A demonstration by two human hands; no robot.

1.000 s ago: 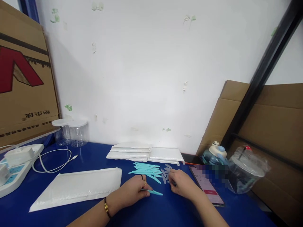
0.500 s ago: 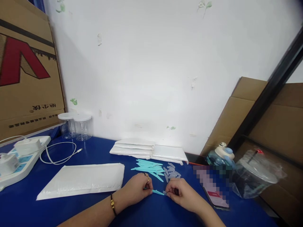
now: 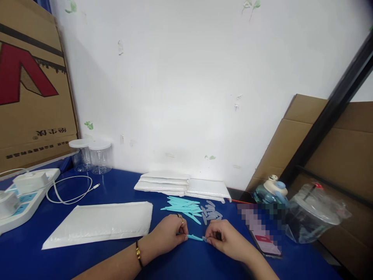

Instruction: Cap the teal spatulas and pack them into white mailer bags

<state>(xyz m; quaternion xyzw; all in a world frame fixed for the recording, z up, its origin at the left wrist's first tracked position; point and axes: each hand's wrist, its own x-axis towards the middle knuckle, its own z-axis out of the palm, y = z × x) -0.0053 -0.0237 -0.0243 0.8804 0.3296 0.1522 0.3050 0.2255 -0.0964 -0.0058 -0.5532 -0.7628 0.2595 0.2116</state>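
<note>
My left hand (image 3: 171, 234) pinches a slim turquoise eyebrow razor (image 3: 194, 237) by its handle, its other end pointing right. Between the thumb and fingers of my right hand (image 3: 222, 238) is a small translucent grey cap (image 3: 204, 238). The cap meets the razor's right tip; whether it is over the tip I cannot tell. Just beyond my hands lies a loose pile of turquoise razors (image 3: 183, 206). Right beside it are several loose grey caps (image 3: 212, 213).
A white padded mailer (image 3: 100, 222) lies left of my hands, and stacked mailers (image 3: 163, 184) rest against the wall. A phone (image 3: 264, 235) and a bagged tub (image 3: 313, 217) are at right. A power strip (image 3: 32, 206), cable (image 3: 62, 202) and clear jars (image 3: 100, 159) stand left.
My right hand has shifted very slightly to the right with the cap at the razor's tip. My left hand keeps its pinch in nearly the same place.
</note>
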